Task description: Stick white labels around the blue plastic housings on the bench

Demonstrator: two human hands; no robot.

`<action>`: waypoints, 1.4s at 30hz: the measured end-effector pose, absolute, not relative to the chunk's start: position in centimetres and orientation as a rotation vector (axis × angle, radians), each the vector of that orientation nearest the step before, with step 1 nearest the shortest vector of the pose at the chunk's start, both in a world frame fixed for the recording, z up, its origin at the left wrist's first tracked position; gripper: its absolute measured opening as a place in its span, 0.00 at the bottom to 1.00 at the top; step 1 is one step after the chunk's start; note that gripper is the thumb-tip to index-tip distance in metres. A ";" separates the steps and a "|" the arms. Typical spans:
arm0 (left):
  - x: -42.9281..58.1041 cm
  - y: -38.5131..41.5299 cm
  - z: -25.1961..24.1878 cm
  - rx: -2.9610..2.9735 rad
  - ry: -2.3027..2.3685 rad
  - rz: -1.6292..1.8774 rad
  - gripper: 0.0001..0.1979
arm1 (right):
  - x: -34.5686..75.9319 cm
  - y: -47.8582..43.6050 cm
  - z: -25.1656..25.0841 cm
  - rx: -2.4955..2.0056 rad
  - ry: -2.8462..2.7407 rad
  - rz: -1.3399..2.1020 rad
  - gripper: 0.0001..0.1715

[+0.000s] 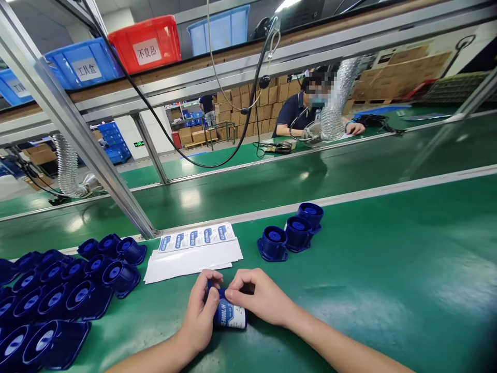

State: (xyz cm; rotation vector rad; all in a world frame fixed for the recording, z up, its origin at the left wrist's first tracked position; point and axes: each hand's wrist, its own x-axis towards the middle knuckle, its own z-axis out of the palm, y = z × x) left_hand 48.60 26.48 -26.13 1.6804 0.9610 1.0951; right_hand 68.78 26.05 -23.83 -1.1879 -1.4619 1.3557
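The left hand point(201, 317) is gripping a blue plastic housing point(225, 322); the right hand point(261, 297) is pinching thumb and forefinger near the housing's upper edge. The housing is lying tilted between both sets of fingers, its printed label point(233, 311) facing up. If the right fingers are pressing unevenly, the label could be creasing or skewing; a slackening left grip could be letting the housing turn. Beyond the fingers, label sheets point(194, 256) are resting on the counter point(349, 311), with similar housings point(56, 296) standing further left.
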 end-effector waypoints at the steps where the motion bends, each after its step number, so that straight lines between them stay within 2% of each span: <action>1: 48.6 26.5 -26.1 1.663 0.958 1.093 0.23 | 68.8 25.7 -23.7 -1.189 -1.545 1.270 0.15; 2: 48.6 26.5 -26.1 1.650 0.951 1.093 0.23 | 68.6 25.3 -23.6 -1.182 -1.651 1.166 0.17; 4: 48.6 26.5 -26.1 1.635 0.935 1.099 0.23 | 68.1 24.5 -23.7 -1.147 -1.891 0.930 0.33; 5: 48.6 26.4 -26.2 1.630 0.932 1.099 0.23 | 67.8 24.2 -23.9 -1.134 -1.991 0.821 0.37; 6: 48.6 26.4 -26.2 1.626 0.930 1.096 0.22 | 67.4 24.0 -24.1 -1.135 -2.055 0.737 0.37; 9: 48.6 26.3 -26.4 1.603 0.941 1.086 0.20 | 66.4 23.8 -24.6 -1.187 -2.062 0.648 0.27; 13: 48.5 26.2 -26.6 1.617 0.937 1.082 0.18 | 66.1 24.2 -24.1 -1.225 -1.875 0.841 0.22; 17: 48.5 26.0 -26.6 1.646 0.884 1.074 0.19 | 66.3 24.4 -23.2 -1.281 -1.676 1.058 0.12; 22: 48.5 26.0 -26.5 1.626 0.854 1.061 0.19 | 67.0 25.3 -23.0 -1.235 -1.574 1.271 0.10; 26: 48.4 26.2 -26.5 1.641 0.833 1.045 0.20 | 67.6 26.2 -23.2 -1.171 -1.562 1.400 0.14; 34: 48.2 26.0 -26.6 1.618 0.835 1.032 0.18 | 68.6 26.0 -23.1 -1.162 -1.615 1.457 0.17; 38: 48.5 26.1 -26.6 1.596 0.812 1.041 0.20 | 70.3 25.8 -23.2 -1.256 -1.692 1.444 0.24; 42: 48.4 26.3 -26.8 1.576 0.773 1.043 0.22 | 72.8 26.2 -23.6 -1.217 -1.711 1.599 0.31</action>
